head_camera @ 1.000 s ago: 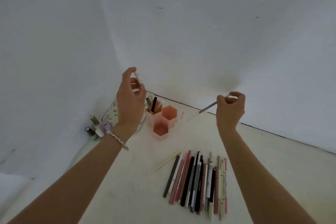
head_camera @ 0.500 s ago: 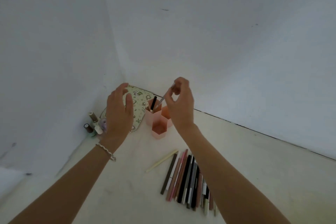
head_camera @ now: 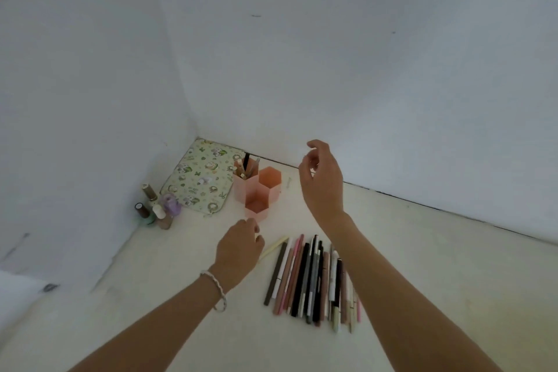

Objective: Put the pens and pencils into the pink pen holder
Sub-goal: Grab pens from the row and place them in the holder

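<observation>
Hovering right hand [head_camera: 321,181], loosely curled

We are seeing a patterned pouch [head_camera: 199,181] lying flat in the corner where two white walls [head_camera: 362,69] are meeting. Just beside it, several small bottles [head_camera: 157,208] are standing clustered on the pale surface [head_camera: 453,281].

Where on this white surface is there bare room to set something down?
Widest bare patch: right of the row of pens and pencils, out to the back wall. Another lies near left, in front of the small bottles. Crowded: the corner, where patterned pouch, bottles and pink pen holder sit close together.
</observation>
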Demonstrator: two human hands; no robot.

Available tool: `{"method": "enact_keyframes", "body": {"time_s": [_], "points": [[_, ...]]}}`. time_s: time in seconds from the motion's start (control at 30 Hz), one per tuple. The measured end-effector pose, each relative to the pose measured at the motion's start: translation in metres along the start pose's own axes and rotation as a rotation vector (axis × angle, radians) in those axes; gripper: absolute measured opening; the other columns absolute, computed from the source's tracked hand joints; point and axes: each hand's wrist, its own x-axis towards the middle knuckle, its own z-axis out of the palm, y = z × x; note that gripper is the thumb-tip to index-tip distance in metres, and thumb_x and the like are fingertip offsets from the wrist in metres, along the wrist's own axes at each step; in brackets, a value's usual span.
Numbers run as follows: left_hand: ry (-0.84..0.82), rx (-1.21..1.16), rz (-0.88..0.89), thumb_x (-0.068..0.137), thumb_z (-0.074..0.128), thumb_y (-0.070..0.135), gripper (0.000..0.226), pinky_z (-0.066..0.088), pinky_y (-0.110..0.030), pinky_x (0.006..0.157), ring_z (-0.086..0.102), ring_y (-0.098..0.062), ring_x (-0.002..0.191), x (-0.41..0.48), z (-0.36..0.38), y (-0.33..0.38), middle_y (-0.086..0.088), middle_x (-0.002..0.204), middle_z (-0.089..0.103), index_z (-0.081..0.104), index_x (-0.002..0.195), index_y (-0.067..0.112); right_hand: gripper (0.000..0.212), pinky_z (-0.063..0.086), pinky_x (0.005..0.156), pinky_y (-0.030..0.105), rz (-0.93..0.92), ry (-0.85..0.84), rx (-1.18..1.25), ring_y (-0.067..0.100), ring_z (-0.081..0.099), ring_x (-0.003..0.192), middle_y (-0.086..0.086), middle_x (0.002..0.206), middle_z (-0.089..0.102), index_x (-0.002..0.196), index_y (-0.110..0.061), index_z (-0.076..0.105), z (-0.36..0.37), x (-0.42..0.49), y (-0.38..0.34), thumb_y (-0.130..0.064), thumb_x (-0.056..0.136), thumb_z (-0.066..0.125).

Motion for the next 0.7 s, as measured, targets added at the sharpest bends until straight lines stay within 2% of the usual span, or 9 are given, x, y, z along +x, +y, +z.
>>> {"method": "enact_keyframes", "body": {"time_s": [0.1, 0.27, 0.37, 0.43, 0.5, 0.57, 0.63, 0.7], "points": [[-0.132, 0.180, 0.031, 0.097, 0.052, 0.031, 0.028, 0.050, -0.033, 0.087, 0.056, -0.020, 0.109, -0.004, 0.021, 0.006, -0.003, 0.118, 0.055, 0.050, 0.121, 0.017, 0.023, 0.045, 0.070, 0.023, 0.054, 0.018, -0.019, 0.012, 0.055, 0.077, -0.005, 0.081, 0.059, 0.114, -0.023, 0.051, -0.025, -0.008, 0.012, -0.012, 0.094, 0.049], [-0.148, 0.309, 0.084, 0.102, 0.044, 0.025, 0.020, 0.049, -0.034, 0.084, 0.056, -0.021, 0.107, -0.004, 0.031, 0.008, -0.004, 0.117, 0.055, 0.050, 0.117, 0.014, 0.022, 0.044, 0.069, 0.021, 0.142, -0.005, -0.046, 0.009, 0.055, 0.076, -0.008, 0.081, 0.059, 0.109, -0.023, 0.055, -0.046, -0.030, 0.030, -0.010, 0.093, 0.050], [0.045, -0.045, 0.095, 0.102, 0.045, 0.025, 0.012, 0.046, -0.025, 0.069, 0.060, -0.018, 0.087, -0.002, 0.014, 0.016, 0.001, 0.096, 0.059, 0.053, 0.099, 0.016, 0.020, 0.043, 0.070, 0.021, 0.207, -0.076, -0.102, 0.010, 0.056, 0.077, -0.009, 0.085, 0.061, 0.106, -0.020, 0.060, -0.044, -0.042, 0.033, -0.010, 0.092, 0.050], [0.225, -0.264, 0.166, 0.100, 0.049, 0.023, 0.009, 0.043, -0.017, 0.061, 0.057, -0.011, 0.074, -0.001, -0.004, 0.024, 0.006, 0.085, 0.057, 0.052, 0.093, 0.019, 0.015, 0.044, 0.073, 0.025, 0.222, -0.270, -0.273, 0.014, 0.056, 0.084, -0.004, 0.087, 0.064, 0.097, -0.014, 0.065, -0.035, -0.050, 0.033, -0.015, 0.089, 0.052], [0.327, -0.356, 0.248, 0.099, 0.052, 0.023, 0.003, 0.046, -0.016, 0.063, 0.056, -0.006, 0.076, 0.001, -0.021, 0.028, 0.009, 0.086, 0.056, 0.054, 0.099, 0.021, 0.021, 0.050, 0.073, 0.031, 0.201, -0.522, -0.483, 0.021, 0.058, 0.086, 0.002, 0.076, 0.061, 0.076, -0.008, 0.063, -0.019, -0.063, 0.030, -0.022, 0.087, 0.052], [0.368, -0.419, 0.277, 0.099, 0.052, 0.022, 0.009, 0.047, -0.015, 0.068, 0.057, -0.005, 0.082, 0.004, -0.032, 0.030, 0.009, 0.093, 0.059, 0.055, 0.107, 0.022, 0.037, 0.050, 0.073, 0.034, 0.176, -0.687, -0.625, 0.024, 0.057, 0.085, 0.002, 0.065, 0.049, 0.060, -0.009, 0.047, -0.002, -0.077, 0.027, -0.031, 0.090, 0.050], [0.372, -0.449, 0.286, 0.099, 0.053, 0.021, 0.013, 0.046, -0.014, 0.074, 0.057, -0.006, 0.089, 0.006, -0.037, 0.030, 0.008, 0.099, 0.061, 0.056, 0.111, 0.020, 0.041, 0.041, 0.075, 0.034, 0.153, -0.750, -0.727, 0.024, 0.054, 0.091, 0.001, 0.071, 0.048, 0.062, -0.012, 0.044, 0.015, -0.088, 0.029, -0.039, 0.093, 0.050], [0.370, -0.454, 0.286, 0.098, 0.054, 0.020, 0.011, 0.044, -0.009, 0.073, 0.057, -0.003, 0.089, 0.005, -0.037, 0.029, 0.008, 0.099, 0.061, 0.057, 0.109, 0.020, 0.035, 0.035, 0.076, 0.033, 0.126, -0.776, -0.780, 0.025, 0.053, 0.097, 0.004, 0.083, 0.057, 0.075, -0.012, 0.054, 0.028, -0.096, 0.033, -0.041, 0.095, 0.050]]}}
